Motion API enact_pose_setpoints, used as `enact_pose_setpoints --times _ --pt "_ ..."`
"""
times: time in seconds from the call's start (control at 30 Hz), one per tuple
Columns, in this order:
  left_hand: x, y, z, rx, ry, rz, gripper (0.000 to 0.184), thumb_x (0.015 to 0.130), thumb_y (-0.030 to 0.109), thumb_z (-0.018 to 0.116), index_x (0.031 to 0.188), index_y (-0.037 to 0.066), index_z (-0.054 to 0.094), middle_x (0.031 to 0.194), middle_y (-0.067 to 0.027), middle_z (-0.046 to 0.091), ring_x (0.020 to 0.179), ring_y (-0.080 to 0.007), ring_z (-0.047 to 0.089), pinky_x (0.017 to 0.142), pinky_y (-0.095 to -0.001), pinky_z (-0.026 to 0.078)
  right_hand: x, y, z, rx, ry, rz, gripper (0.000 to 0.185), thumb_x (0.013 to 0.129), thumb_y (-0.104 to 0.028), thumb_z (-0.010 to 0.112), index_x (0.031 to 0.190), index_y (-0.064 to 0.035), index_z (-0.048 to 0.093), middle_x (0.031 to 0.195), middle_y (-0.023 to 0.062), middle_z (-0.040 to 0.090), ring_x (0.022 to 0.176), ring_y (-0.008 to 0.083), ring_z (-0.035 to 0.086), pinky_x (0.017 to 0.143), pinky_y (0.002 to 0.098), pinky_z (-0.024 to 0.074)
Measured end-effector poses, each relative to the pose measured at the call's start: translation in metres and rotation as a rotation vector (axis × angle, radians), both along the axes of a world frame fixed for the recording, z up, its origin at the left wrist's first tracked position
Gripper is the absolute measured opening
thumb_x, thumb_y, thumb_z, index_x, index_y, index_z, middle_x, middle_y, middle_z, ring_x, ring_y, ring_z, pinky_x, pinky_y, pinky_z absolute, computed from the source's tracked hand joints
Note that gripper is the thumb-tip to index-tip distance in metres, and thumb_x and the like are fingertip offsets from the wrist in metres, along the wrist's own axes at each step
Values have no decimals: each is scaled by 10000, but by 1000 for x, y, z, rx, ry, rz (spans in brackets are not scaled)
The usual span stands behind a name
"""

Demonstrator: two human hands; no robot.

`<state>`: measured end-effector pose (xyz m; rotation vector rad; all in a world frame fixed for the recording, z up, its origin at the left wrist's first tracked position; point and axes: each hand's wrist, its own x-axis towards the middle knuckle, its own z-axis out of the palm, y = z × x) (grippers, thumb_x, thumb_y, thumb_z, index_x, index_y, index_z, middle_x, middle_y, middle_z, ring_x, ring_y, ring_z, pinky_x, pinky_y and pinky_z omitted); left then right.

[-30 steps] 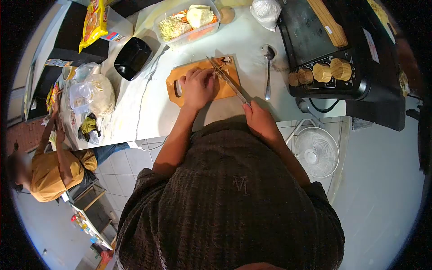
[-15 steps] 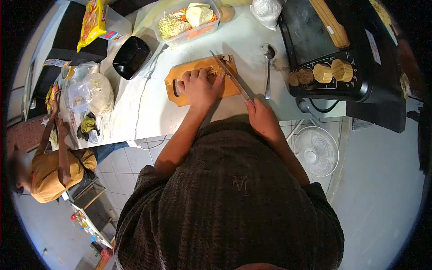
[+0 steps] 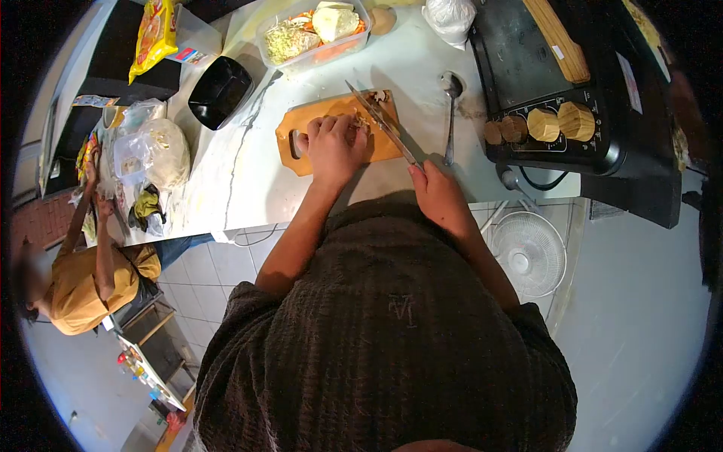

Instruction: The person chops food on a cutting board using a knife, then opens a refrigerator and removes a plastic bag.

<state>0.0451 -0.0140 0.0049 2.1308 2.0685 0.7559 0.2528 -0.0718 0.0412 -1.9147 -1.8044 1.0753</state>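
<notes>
A wooden cutting board [image 3: 301,120] with a slot at its left end lies on the marble counter. My right hand [image 3: 437,197] is closed round the handle of a long knife [image 3: 384,126], whose blade slants up and left over the board's right part. My left hand [image 3: 335,147] rests on the board with its fingers curled, left of the blade. Small brownish chopped pieces [image 3: 363,120] lie by its fingertips; what is under the fingers is hidden. A few scraps [image 3: 380,96] sit at the board's top right corner.
Behind the board stands a clear container of shredded vegetables [image 3: 312,38]. A spoon [image 3: 450,113] and a black grill appliance [image 3: 520,68] are to the right. A black bowl [image 3: 220,93] and plastic bags [image 3: 166,154] are to the left. Another person [image 3: 86,290] works at far left.
My left hand has shifted slightly on the board and its fingers have curled again after spreading. The knife's tip has swung a little to the right, then back left.
</notes>
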Motion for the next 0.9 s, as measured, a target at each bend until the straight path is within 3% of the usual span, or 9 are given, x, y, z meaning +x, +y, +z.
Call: enact_pose_setpoints --times 0.13,0.43,0.53,0.9 --pt "-1 -1 1 47 10 13 195 797 312 720 900 146 727 916 -33 678 986 -301 583 835 -522 344 -1 -1 4 -28 -1 27 363 998 -340 496 899 5 543 778 291 596 800 517 559 649 540 436" --pt "-4 -1 -4 36 12 0 129 785 249 728 892 178 744 937 9 676 1033 -249 552 869 -545 304 -2 0 -4 -53 -8 81 373 997 -358 488 903 -2 546 790 291 606 800 511 574 664 556 443" --pt "-4 -1 -2 65 5 5 153 801 302 729 880 173 749 897 15 681 973 -256 594 847 -562 344 -5 1 -3 -59 -83 100 363 997 -359 483 921 -9 541 792 294 612 791 512 584 671 568 454" --pt "-6 1 -8 75 -22 14 122 765 257 751 866 189 749 905 33 681 995 -220 574 853 -531 309 -4 0 -8 -109 -196 84 359 1002 -363 460 984 -12 534 831 284 646 807 501 629 708 591 489"
